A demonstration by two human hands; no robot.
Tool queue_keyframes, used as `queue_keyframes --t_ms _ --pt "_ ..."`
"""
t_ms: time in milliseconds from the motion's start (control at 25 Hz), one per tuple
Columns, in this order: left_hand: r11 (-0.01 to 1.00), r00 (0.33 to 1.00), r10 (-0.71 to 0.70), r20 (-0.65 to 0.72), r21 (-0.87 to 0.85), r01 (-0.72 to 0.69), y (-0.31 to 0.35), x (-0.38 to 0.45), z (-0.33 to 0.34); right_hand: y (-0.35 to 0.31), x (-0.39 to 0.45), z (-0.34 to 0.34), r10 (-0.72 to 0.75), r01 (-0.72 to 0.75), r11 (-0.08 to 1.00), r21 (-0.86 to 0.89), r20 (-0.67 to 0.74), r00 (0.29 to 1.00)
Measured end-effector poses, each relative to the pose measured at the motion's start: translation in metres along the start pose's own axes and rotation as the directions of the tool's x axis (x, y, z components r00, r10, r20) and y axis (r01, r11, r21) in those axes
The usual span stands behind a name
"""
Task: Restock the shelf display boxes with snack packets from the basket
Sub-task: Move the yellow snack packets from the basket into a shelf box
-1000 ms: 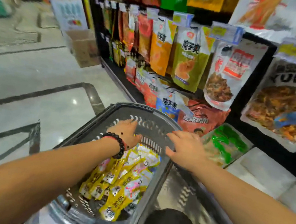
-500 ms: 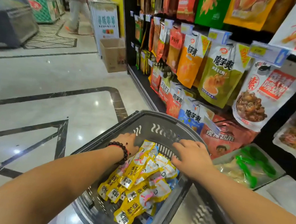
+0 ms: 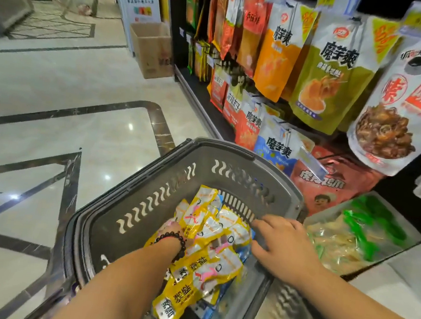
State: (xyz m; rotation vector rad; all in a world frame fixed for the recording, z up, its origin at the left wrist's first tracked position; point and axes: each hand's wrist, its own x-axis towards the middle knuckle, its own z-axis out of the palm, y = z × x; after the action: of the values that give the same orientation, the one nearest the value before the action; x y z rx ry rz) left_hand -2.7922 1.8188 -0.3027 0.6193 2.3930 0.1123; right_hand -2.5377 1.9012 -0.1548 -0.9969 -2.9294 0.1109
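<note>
grip: my left hand (image 3: 173,229) buried in snack packets (image 3: 210,247), can't tell clench; right hand (image 3: 279,244) flat, holding nothing | packets piled in basket (image 3: 147,204) under both | light, slippery, crinkly; pinch edge seam

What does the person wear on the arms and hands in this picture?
Both forearms are bare, with no sleeves or gloves in view. The left wrist carries a bracelet of round black beads with a thin red band beside it. The right hand shows no ring or watch.
</note>
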Motion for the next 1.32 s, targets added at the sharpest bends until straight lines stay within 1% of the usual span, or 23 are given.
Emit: queue_keyframes --t_ms 80,120,240,320,360,440,520,600,680,720,760,840,920,960,1000,1040,1080,1120,1160,1200,1240,1280,1320 --pt "0.996 0.997 -0.067 0.03 -0.064 0.069 -0.01 0.011 0.02 -0.001 -0.005 0.005 -0.011 0.011 1.0 0.002 -0.019 1.0" --pt "0.995 0.997 -0.079 0.027 -0.052 0.08 -0.013 0.013 0.027 -0.001 -0.006 0.007 -0.01 0.01 1.0 0.013 -0.02 1.0" --pt "0.997 0.995 -0.078 -0.056 0.003 0.078 -0.019 0.01 0.025 -0.002 -0.008 0.011 -0.012 0.012 0.999 0.036 0.006 1.0" --pt "0.999 0.996 -0.024 -0.086 0.04 0.028 -0.018 0.01 0.009 -0.002 -0.007 0.009 -0.013 0.012 0.999 0.041 0.019 1.0" --pt "0.996 0.998 0.012 -0.065 0.084 -0.007 -0.016 0.01 -0.003 -0.002 -0.005 0.008 -0.011 0.01 0.999 0.048 0.029 1.0" --pt "0.968 0.989 0.133 0.064 0.204 -0.143 -0.007 0.002 -0.035 -0.007 0.004 0.002 -0.004 0.0 0.996 0.09 0.045 0.999" --pt "0.857 0.944 0.302 0.134 0.395 -0.331 0.007 -0.02 -0.08 -0.015 0.017 -0.007 -0.026 0.022 0.994 0.11 0.034 0.999" --pt "0.678 0.856 0.472 0.214 0.532 -0.507 0.023 -0.049 -0.132 -0.027 0.033 -0.019 -0.097 0.099 0.991 0.085 -0.021 0.995" --pt "0.452 0.78 0.52 0.349 0.662 -0.598 0.044 -0.078 -0.176 -0.04 0.049 -0.038 -0.122 0.122 0.992 0.034 0.01 0.992" --pt "0.36 0.776 0.522 0.354 0.734 -0.576 0.052 -0.091 -0.196 -0.046 0.056 -0.048 -0.115 0.114 0.993 0.012 0.074 0.991" --pt "0.333 0.779 0.546 0.308 0.773 -0.539 0.056 -0.106 -0.213 -0.05 0.061 -0.056 -0.105 0.099 0.994 0.044 0.144 0.984" --pt "0.35 0.829 0.493 0.265 0.812 -0.467 0.067 -0.139 -0.235 -0.057 0.064 -0.069 -0.111 0.037 0.961 0.274 0.257 0.96" --pt "0.433 0.855 0.463 0.234 0.782 -0.448 0.076 -0.174 -0.248 -0.057 0.059 -0.073 -0.144 0.003 0.893 0.45 0.279 0.949" --pt "0.434 0.83 0.519 0.201 0.775 -0.459 0.086 -0.199 -0.256 -0.057 0.055 -0.072 -0.128 -0.022 0.875 0.484 0.276 0.952" --pt "0.405 0.774 0.613 0.159 0.777 -0.481 0.091 -0.207 -0.256 -0.055 0.049 -0.069 -0.1 -0.047 0.857 0.512 0.256 0.962" --pt "0.358 0.694 0.709 0.124 0.784 -0.507 0.094 -0.188 -0.253 -0.051 0.045 -0.063 -0.049 -0.092 0.834 0.543 0.239 0.97" --pt "0.378 0.591 0.807 0.007 0.762 -0.526 0.092 -0.186 -0.243 -0.045 0.041 -0.055 0.017 -0.144 0.795 0.59 0.215 0.976" --pt "0.438 0.486 0.861 -0.146 0.698 -0.567 0.086 -0.175 -0.228 -0.039 0.035 -0.047 0.094 -0.197 0.735 0.648 0.191 0.977" --pt "0.448 0.298 0.893 -0.337 0.599 -0.664 0.086 -0.163 -0.215 -0.033 0.029 -0.04 0.175 -0.244 0.654 0.716 0.171 0.97" --pt "0.475 0.27 0.844 -0.463 0.411 -0.778 0.09 -0.139 -0.201 -0.026 0.024 -0.034 0.25 -0.281 0.561 0.779 0.164 0.954" --pt "0.539 0.385 0.77 -0.509 0.198 -0.818 0.088 -0.112 -0.185 -0.02 0.019 -0.028 0.319 -0.316 0.471 0.824 0.174 0.931" --pt "0.661 0.586 0.671 -0.454 0.008 -0.75 0.086 -0.084 -0.161 -0.015 0.013 -0.024 0.364 -0.335 0.403 0.852 0.187 0.913" --pt "0.771 0.75 0.586 -0.307 -0.073 -0.632 0.08 -0.056 -0.13 -0.011 0.007 -0.022 0.388 -0.346 0.354 0.869 0.201 0.9"
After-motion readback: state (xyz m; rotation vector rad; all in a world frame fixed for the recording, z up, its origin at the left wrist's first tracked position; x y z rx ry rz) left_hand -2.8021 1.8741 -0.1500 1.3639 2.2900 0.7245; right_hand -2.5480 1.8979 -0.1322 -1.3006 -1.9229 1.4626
